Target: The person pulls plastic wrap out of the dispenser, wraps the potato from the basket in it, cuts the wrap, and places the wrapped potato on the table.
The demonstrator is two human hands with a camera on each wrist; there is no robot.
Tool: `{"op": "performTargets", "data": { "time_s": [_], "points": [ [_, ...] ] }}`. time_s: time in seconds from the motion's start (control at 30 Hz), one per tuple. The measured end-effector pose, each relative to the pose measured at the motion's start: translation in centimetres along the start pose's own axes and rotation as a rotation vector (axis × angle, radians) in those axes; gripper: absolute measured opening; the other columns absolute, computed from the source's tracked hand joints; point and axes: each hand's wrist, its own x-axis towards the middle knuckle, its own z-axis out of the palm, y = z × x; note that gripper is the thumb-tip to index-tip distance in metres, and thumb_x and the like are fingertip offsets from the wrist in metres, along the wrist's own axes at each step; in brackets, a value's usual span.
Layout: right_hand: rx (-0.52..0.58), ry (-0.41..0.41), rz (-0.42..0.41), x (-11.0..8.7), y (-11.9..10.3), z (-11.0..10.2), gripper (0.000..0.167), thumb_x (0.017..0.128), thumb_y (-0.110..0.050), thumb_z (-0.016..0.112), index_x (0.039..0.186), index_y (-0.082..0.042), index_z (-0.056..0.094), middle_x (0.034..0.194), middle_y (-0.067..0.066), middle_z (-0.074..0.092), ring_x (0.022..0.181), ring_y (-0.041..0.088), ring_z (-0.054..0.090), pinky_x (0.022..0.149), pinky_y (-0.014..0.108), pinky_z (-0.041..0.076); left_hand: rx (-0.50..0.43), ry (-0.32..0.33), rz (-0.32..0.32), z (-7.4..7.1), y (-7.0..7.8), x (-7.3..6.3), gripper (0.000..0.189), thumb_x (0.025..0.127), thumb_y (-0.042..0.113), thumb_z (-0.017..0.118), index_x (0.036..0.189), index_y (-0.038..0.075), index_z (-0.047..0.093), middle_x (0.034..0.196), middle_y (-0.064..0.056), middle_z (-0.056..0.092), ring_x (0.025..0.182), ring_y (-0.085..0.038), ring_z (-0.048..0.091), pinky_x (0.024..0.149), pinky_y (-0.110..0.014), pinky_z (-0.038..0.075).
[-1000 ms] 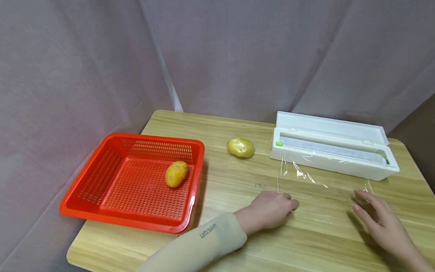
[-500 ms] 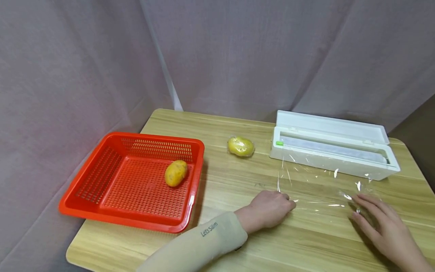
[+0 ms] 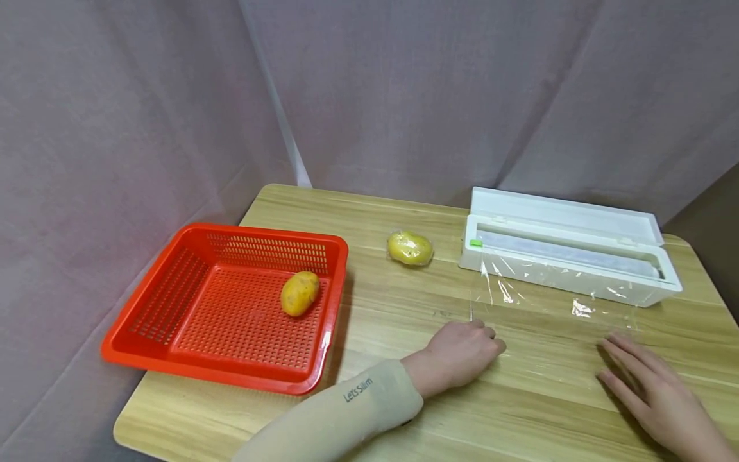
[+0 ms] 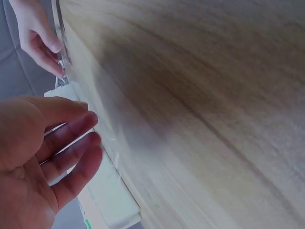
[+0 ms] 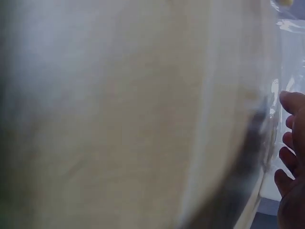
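Clear cling film point(image 3: 582, 308) stretches over the wooden table toward me from a white dispenser box point(image 3: 664, 294), whose lid point(image 3: 566, 215) stands up at the back. My left hand point(image 3: 462, 354) pinches the film's near left corner; in the left wrist view the thumb and index fingertip point(image 4: 90, 119) meet. Over by the film's right edge is my right hand point(image 3: 655, 391), thumb and fingers apart and fairly straight. The right wrist view has the thumb point(image 5: 288, 99) close beside the shiny film. A potato point(image 3: 409, 248) wrapped in film lies left of the box.
A red perforated basket point(image 3: 225, 321) on the left holds one unwrapped potato point(image 3: 300, 294) and reaches past the table's left edge. A small green slider point(image 3: 476, 243) sits at the box's left end. Grey curtain point(image 3: 416, 102) hangs behind the table.
The film, bunched and raised at my right fingers half a second ago, now lies flatter. My right fingers have straightened and drawn slightly back. The left hand has stayed almost still.
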Motion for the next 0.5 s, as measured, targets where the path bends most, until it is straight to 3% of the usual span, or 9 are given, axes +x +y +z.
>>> {"op": "performTargets", "data": {
  "time_s": [0.13, 0.23, 0.43, 0.5],
  "points": [
    [-0.020, -0.078, 0.005, -0.39, 0.35, 0.55, 0.066, 0.102, -0.017, 0.073, 0.161, -0.006, 0.046, 0.167, 0.023, 0.039, 0.164, 0.018, 0.014, 0.130, 0.029, -0.002, 0.047, 0.009, 0.004, -0.08, -0.01, 0.07, 0.023, 0.108, 0.023, 0.062, 0.121, 0.037, 0.074, 0.114, 0.017, 0.073, 0.101, -0.004, 0.062, 0.077, -0.020, 0.052],
    [-0.013, -0.113, 0.006, -0.43, 0.52, 0.72, 0.068, 0.104, -0.019, 0.071, 0.164, -0.007, 0.042, 0.171, 0.022, 0.034, 0.164, 0.020, 0.011, 0.130, 0.031, -0.005, 0.055, 0.002, 0.000, -0.18, 0.02, 0.05, 0.022, 0.108, 0.024, 0.061, 0.122, 0.037, 0.074, 0.115, 0.017, 0.073, 0.102, -0.004, 0.063, 0.077, -0.021, 0.052],
    [-0.006, -0.149, 0.004, -0.32, 0.64, 0.61, 0.067, 0.105, -0.021, 0.070, 0.164, -0.006, 0.041, 0.169, 0.025, 0.034, 0.164, 0.016, 0.009, 0.125, 0.020, -0.008, 0.039, 0.000, -0.011, -0.62, -0.04, -0.14, 0.023, 0.109, 0.023, 0.060, 0.123, 0.035, 0.074, 0.114, 0.014, 0.072, 0.101, -0.005, 0.065, 0.076, -0.021, 0.053],
    [-0.005, -0.159, 0.001, -0.20, 0.65, 0.53, 0.067, 0.105, -0.022, 0.070, 0.164, -0.005, 0.041, 0.169, 0.026, 0.034, 0.164, 0.016, 0.008, 0.126, 0.022, -0.009, 0.042, 0.010, -0.012, -0.90, -0.14, -0.22, 0.022, 0.109, 0.023, 0.060, 0.122, 0.035, 0.074, 0.114, 0.013, 0.072, 0.099, -0.005, 0.065, 0.076, -0.021, 0.054]
  ]
}}
